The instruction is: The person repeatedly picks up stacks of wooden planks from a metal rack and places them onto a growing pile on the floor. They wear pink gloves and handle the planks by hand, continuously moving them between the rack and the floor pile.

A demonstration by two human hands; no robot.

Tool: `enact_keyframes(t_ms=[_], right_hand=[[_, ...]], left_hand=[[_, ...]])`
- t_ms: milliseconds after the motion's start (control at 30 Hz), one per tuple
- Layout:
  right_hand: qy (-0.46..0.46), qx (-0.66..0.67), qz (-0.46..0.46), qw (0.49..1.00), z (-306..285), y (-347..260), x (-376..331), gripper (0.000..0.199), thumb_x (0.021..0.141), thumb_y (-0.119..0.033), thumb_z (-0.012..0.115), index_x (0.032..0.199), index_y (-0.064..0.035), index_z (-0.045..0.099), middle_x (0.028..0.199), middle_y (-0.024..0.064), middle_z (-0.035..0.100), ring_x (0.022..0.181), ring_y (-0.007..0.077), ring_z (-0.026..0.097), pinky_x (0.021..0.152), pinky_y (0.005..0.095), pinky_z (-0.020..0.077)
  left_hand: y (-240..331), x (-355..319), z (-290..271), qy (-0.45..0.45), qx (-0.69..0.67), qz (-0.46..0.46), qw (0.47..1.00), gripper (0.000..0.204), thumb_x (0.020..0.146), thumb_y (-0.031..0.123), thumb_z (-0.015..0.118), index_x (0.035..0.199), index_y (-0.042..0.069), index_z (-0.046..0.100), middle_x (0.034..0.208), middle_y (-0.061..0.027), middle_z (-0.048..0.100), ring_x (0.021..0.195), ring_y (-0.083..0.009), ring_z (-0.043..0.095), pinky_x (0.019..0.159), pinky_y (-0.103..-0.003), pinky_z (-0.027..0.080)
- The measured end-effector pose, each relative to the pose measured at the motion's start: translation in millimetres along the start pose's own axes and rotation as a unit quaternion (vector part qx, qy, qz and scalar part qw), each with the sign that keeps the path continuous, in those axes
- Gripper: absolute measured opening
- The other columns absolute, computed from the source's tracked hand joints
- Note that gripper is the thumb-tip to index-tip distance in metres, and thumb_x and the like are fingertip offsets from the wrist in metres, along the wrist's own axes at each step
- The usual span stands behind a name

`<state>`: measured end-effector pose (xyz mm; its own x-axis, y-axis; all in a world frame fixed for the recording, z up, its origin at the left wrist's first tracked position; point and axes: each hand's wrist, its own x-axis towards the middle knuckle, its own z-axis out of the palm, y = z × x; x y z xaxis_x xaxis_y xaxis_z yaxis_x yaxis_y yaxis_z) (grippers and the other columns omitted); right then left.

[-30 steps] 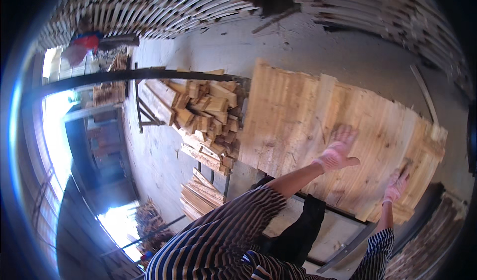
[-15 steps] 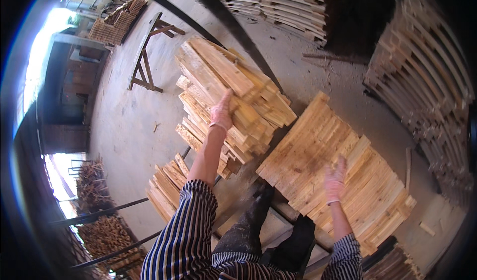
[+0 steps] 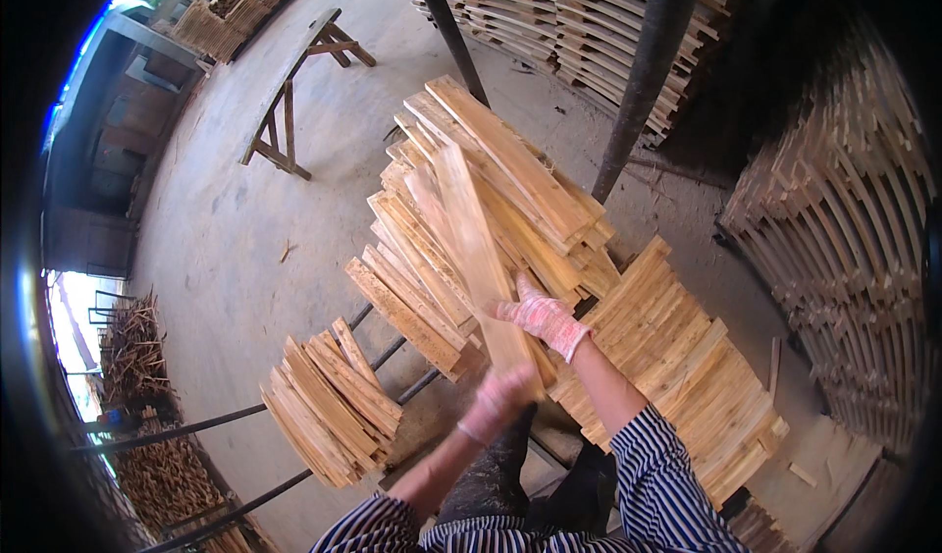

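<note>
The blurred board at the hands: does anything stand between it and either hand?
Nothing visible does. The left hand, blurred, meets the board at its near end, and the right hand meets it at its right side; the stacked boards are not in between.

A pale board [image 3: 485, 266] is held at its nearer end by the left hand [image 3: 497, 400] (blurred) and farther along by the right hand [image 3: 546, 321], over a pile of planks [image 3: 512, 160].
</note>
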<state>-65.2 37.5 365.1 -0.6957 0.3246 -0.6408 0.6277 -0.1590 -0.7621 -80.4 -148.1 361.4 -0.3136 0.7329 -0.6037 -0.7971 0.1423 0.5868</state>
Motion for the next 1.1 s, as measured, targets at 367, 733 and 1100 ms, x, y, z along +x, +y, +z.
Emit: enact_keyframes(t_ms=[367, 733, 1100], right_hand=[[-0.047, 0.194, -0.054, 0.979, -25.9, 185.5, -106.4, 0.070, 0.080, -0.040, 0.088, 0.132, -0.0002, 0.061, 0.114, 0.0118, 0.072, 0.109, 0.0207, 0.065, 0.095, 0.0329, 0.0517], [0.514, 0.087, -0.064, 0.851, -82.6, 332.1, -236.9, 0.137, 0.063, -0.048, 0.093, 0.162, -0.0023, 0.008, 0.155, 0.0290, 0.039, 0.142, 0.0373, 0.044, 0.115, 0.0376, 0.0398], [0.577, 0.304, 0.172, 0.738, -65.7, 525.8, -368.0, 0.099, 0.083, -0.056, 0.072, 0.162, -0.0172, 0.027, 0.154, 0.0236, 0.043, 0.143, 0.0366, 0.043, 0.116, 0.0444, 0.0392]], left_hand=[[-2.9, 68.1, -22.3, -0.146, -0.129, -0.042, 0.980, 0.088, 0.087, 0.057, 0.074, 0.151, 0.006, 0.041, 0.149, -0.0132, 0.050, 0.133, -0.0364, 0.051, 0.111, -0.056, 0.043], [-227.4, 106.7, 165.6, -0.287, 0.410, -0.084, 0.862, 0.079, 0.091, 0.055, 0.070, 0.148, 0.006, 0.044, 0.137, -0.0135, 0.057, 0.123, -0.0286, 0.059, 0.101, -0.047, 0.052], [-478.8, 97.8, 246.0, -0.212, 0.347, -0.329, 0.852, 0.090, 0.085, 0.078, 0.060, 0.143, 0.011, 0.048, 0.133, -0.0129, 0.059, 0.120, -0.0357, 0.058, 0.106, -0.059, 0.044]])
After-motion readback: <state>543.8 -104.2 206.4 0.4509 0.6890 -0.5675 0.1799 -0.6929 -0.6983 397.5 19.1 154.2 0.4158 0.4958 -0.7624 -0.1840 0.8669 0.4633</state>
